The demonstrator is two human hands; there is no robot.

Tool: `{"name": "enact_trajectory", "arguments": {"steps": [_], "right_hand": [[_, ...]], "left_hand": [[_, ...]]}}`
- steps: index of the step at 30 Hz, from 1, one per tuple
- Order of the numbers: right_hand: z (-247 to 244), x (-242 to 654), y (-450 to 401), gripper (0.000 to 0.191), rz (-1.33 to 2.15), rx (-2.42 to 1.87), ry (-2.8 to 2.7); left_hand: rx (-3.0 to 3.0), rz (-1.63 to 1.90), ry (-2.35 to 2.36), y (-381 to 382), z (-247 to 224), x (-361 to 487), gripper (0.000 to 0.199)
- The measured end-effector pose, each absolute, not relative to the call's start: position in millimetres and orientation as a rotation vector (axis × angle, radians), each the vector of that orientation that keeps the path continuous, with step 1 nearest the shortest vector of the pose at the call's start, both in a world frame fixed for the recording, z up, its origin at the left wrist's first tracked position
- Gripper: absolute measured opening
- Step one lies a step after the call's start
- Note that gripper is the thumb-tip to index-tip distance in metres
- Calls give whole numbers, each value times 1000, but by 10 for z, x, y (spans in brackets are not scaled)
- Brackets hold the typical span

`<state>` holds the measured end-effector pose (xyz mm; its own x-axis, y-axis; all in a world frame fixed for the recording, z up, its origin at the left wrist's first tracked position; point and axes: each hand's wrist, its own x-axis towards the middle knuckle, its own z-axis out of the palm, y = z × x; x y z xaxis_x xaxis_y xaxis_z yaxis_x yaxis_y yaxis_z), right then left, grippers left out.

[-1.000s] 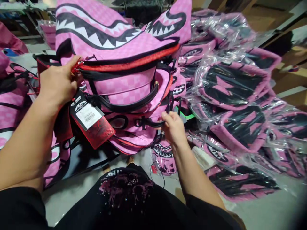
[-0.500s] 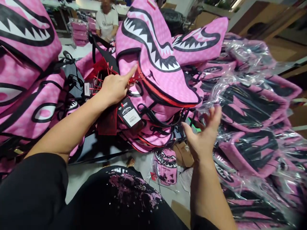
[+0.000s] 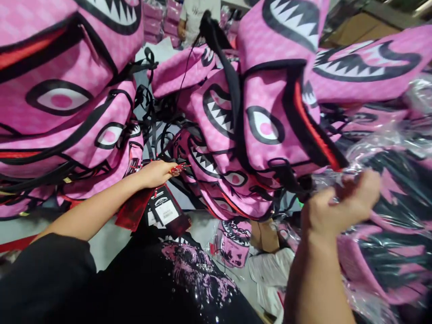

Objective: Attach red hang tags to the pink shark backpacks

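- At the bottom of the frame, the black shirt (image 3: 121,288) carries a pink print with shiny dots.
- The right forearm (image 3: 317,274) rises steeply from the lower right; the right hand (image 3: 340,207) bends toward the right, its fingers curled and blurred. It is beside the lower right corner of the middle bag (image 3: 266,157); whether it grips anything there cannot be told.
- The left arm (image 3: 108,198) slants from the lower left up toward the centre, nearly straight, its black sleeve ending near the elbow.
- The left hand (image 3: 157,174) points right, fingertips pinched on the red cords (image 3: 180,168). The hands are well apart.
- Below the left hand hang the tags (image 3: 168,210), one dark with a white label, others red.
- Right of centre, the middle bag stands over other pink bags (image 3: 216,157), showing an eye, teeth and a red-edged opening.
- More bags (image 3: 60,130) fill the upper left.
- At the right lie wrapped bags (image 3: 398,261) in clear plastic.
- On the floor, below the middle bag, is a wrapped pink pouch (image 3: 234,245), beside a brown box (image 3: 264,235).
- At the top, a person (image 3: 198,20) in a white top is partly visible.
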<state>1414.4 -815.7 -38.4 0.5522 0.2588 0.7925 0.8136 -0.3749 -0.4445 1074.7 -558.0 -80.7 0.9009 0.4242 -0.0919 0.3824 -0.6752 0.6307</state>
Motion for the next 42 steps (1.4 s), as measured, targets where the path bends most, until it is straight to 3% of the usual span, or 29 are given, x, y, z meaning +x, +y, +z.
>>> {"name": "enact_trajectory", "arguments": {"steps": [3, 8, 16, 21, 26, 30, 37, 42], "right_hand": [[-583, 13409, -8118, 44, -883, -1703, -975], [-1078, 12463, -7790, 51, -141, -1696, -1641], [-1045, 12310, -7549, 26, 104, -1715, -1148], [-1283, 12262, -7333, 23, 293, -1767, -1138], [-1958, 12133, -7218, 34, 506, -1956, -1154], [-2113, 12092, -6931, 33, 449, -1953, -1207], [-1937, 12075, -6171, 32, 398, -1873, -1306], [-1796, 12051, -5901, 26, 388, -2016, -1103]], "left_hand": [[2451, -37, 678, -5556, -1290, 10860, 30], [2493, -2, 592, -5794, -1482, 11150, 26], [2398, 191, 436, -6177, -1060, 11232, 32], [2222, 238, 547, -5928, -1481, 11234, 17], [1997, 363, 742, -5356, -1953, 11227, 21], [1848, 361, 762, -4952, -2068, 11240, 20], [1769, 333, 745, -4860, -2134, 11219, 25], [1814, 431, 896, -4949, -2193, 11160, 10]]}}
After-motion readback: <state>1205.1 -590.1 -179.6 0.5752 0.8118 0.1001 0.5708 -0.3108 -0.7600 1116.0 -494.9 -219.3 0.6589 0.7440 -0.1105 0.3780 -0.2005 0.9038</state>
